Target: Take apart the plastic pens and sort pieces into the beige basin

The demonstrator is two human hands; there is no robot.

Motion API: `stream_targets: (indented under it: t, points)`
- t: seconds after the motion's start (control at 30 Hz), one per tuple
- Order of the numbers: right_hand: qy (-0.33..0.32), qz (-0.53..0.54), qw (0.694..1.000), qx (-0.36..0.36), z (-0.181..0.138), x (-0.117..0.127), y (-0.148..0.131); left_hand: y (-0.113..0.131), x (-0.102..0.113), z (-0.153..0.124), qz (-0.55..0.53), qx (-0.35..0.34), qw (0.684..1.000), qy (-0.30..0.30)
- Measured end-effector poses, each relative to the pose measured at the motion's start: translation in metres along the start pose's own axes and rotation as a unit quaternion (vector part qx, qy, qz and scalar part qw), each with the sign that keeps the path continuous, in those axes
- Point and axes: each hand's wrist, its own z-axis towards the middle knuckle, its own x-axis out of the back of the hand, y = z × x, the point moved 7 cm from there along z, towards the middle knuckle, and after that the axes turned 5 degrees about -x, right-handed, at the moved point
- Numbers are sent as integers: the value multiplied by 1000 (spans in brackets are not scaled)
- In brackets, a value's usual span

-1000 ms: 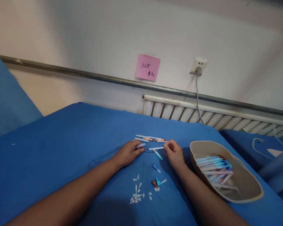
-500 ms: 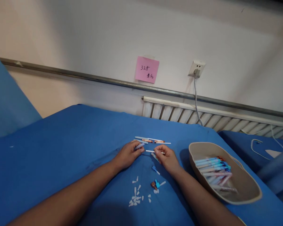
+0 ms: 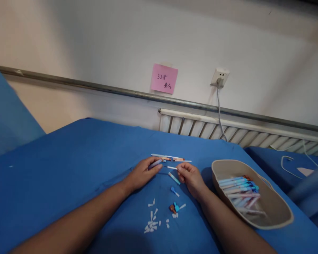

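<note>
My left hand (image 3: 141,173) rests on the blue cloth (image 3: 69,169) with its fingers pinched on a pale pen barrel (image 3: 155,163). My right hand (image 3: 190,177) is closed on the end of a thin white refill (image 3: 171,168), whose tip points toward the barrel. A light blue pen part (image 3: 174,178) lies on the cloth between both hands. Just beyond the hands lie a few pens and parts in a row (image 3: 169,158).
A beige tray (image 3: 278,215) with several blue and pink pens stands at the right. Small white caps (image 3: 153,218) and blue and brown bits (image 3: 175,207) lie near me. A wall with a pink note (image 3: 164,78), a socket (image 3: 219,77) and a radiator is behind.
My right hand moved left toward my left hand with the white refill, bringing its tip close to the barrel. The left hand has barely moved.
</note>
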Motion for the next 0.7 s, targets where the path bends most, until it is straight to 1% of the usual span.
stream_targets:
  t: [0.13, 0.3, 0.47, 0.7]
  points:
    - [14, 9, 1000, 25, 0, 5, -7, 2, 8, 2, 85, -33, 996, -14]
    - [24, 0, 999, 31, 0, 7, -10, 3, 4, 1, 167, -63, 983, -53]
    - [35, -31, 999, 26, -2, 4, -12, 2, -2, -1, 191, -67, 977, -68]
    - [47, -44, 998, 20, -3, 4, -13, 6, -3, -3, 190, -80, 977, -64]
